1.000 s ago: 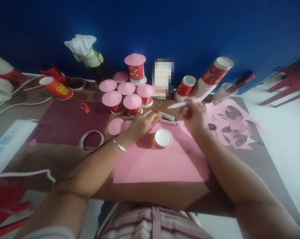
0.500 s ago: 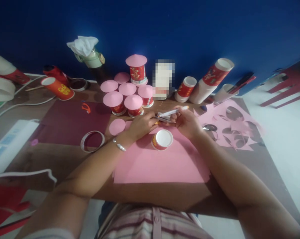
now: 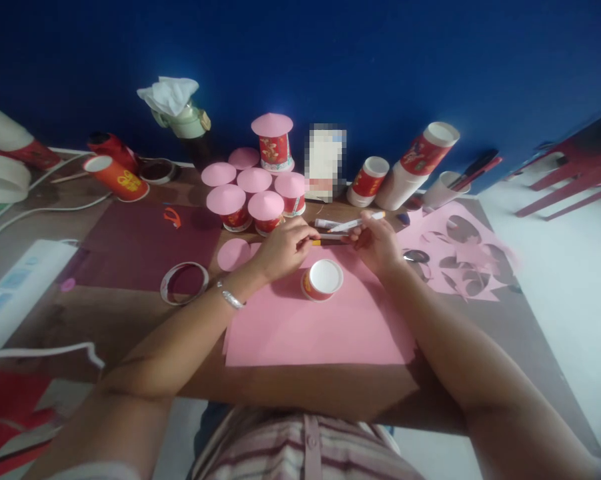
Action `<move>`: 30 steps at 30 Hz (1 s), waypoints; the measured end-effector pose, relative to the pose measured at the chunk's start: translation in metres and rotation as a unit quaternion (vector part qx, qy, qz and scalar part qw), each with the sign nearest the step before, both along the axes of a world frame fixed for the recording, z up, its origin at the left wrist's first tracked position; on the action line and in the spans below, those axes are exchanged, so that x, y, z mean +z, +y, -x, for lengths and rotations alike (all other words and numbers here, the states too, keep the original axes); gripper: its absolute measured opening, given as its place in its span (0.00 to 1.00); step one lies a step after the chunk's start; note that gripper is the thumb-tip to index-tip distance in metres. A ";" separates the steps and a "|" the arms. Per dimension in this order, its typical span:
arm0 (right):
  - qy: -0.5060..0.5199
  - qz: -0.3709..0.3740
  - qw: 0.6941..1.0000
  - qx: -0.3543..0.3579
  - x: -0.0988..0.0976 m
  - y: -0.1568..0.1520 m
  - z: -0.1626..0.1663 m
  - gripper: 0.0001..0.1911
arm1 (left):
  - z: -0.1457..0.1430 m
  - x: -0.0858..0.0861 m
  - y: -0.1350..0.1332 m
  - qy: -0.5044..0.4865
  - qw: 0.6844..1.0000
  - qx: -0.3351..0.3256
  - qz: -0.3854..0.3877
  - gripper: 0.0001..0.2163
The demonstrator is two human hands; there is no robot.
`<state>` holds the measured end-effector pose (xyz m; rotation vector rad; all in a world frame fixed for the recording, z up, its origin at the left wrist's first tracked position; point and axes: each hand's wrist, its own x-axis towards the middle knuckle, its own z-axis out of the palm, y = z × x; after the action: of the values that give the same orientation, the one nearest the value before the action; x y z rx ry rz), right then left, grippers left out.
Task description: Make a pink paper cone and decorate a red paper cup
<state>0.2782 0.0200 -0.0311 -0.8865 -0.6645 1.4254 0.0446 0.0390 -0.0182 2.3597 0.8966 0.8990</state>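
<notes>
My right hand (image 3: 380,247) is closed around a white marker (image 3: 355,223) with orange ends, held at a slant and pointing left. Facing it, my left hand (image 3: 286,248) has its fingertips pinched together; whatever is between them is too small to make out. Between the hands lie several slim pens, among them a white pen (image 3: 326,225) and a dark pen with a yellow end (image 3: 328,243). Just below, a red and white paper cup (image 3: 325,279) stands on a stack of pink paper (image 3: 310,333). A pink paper disc (image 3: 234,255) rests beside my left wrist.
Behind my left hand stand several red cups with pink cone roofs (image 3: 266,205), one raised on top. Further right are stacked cups (image 3: 420,157), a pen cup (image 3: 445,190), scissors (image 3: 416,256) and cut pink scraps (image 3: 460,253). A tape roll (image 3: 184,283) lies left.
My hands have drawn slightly apart, and the marker in my right hand has shifted a little right. The pens lying between the hands show more clearly. The cup stays in place.
</notes>
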 end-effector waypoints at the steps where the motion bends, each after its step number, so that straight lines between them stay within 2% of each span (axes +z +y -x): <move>1: 0.004 -0.005 1.000 -0.010 0.000 0.000 0.000 0.22 | 0.002 0.008 -0.002 0.001 0.999 -0.021 0.038 0.12; 4: 0.014 -0.017 1.000 -0.022 0.002 0.000 0.000 0.22 | 0.012 0.029 -0.011 0.073 0.980 -0.132 0.128 0.18; 5: 0.017 -0.015 1.000 -0.020 0.002 -0.001 0.000 0.22 | 0.015 0.034 -0.015 0.093 0.968 -0.179 0.150 0.22; 8: 0.026 -0.004 1.000 -0.004 0.002 -0.002 0.003 0.19 | 0.018 0.037 -0.025 0.101 0.944 -0.249 0.194 0.34; 10: 0.027 -0.002 1.000 0.005 0.002 -0.004 0.006 0.17 | 0.014 0.031 -0.032 0.071 0.942 -0.243 0.219 0.36; 13: 0.013 -0.023 1.000 0.008 0.002 -0.007 0.011 0.16 | 0.005 0.019 -0.041 0.035 0.942 -0.193 0.271 0.29; 16: -0.018 -0.050 0.999 -0.005 0.007 -0.012 0.017 0.16 | -0.005 0.011 -0.046 -0.039 0.922 -0.158 0.353 0.32; 18: -0.044 -0.061 0.997 -0.020 0.012 -0.015 0.021 0.16 | -0.009 0.008 -0.046 -0.172 0.876 -0.151 0.425 0.33; 20: -0.065 -0.073 0.995 -0.033 0.017 -0.020 0.024 0.15 | -0.013 0.004 -0.045 -0.279 0.812 -0.165 0.485 0.29; 23: -0.108 -0.104 0.987 -0.059 0.022 -0.032 0.031 0.11 | -0.016 -0.004 -0.042 -0.379 0.750 -0.116 0.530 0.24; 25: -0.208 -0.183 0.956 -0.097 0.023 -0.043 0.036 0.07 | -0.017 -0.008 -0.041 -0.404 0.722 -0.082 0.555 0.24; 26: -0.288 -0.240 0.920 -0.115 0.023 -0.048 0.038 0.05 | -0.017 -0.010 -0.041 -0.410 0.711 -0.073 0.566 0.24; 27: -0.369 -0.302 0.871 -0.114 0.022 -0.053 0.039 0.04 | -0.016 -0.011 -0.042 -0.414 0.703 -0.068 0.575 0.24; 29: -0.478 -0.397 0.776 -0.105 0.020 -0.059 0.040 0.09 | -0.014 -0.012 -0.042 -0.421 0.696 -0.072 0.577 0.22; 30: -0.507 -0.425 0.743 -0.100 0.019 -0.061 0.040 0.13 | -0.013 -0.012 -0.043 -0.422 0.697 -0.080 0.574 0.20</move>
<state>0.2384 -0.0410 -0.0119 -0.8718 -1.7918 0.1901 0.0571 -0.0037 -0.0300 0.7557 0.5321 0.8189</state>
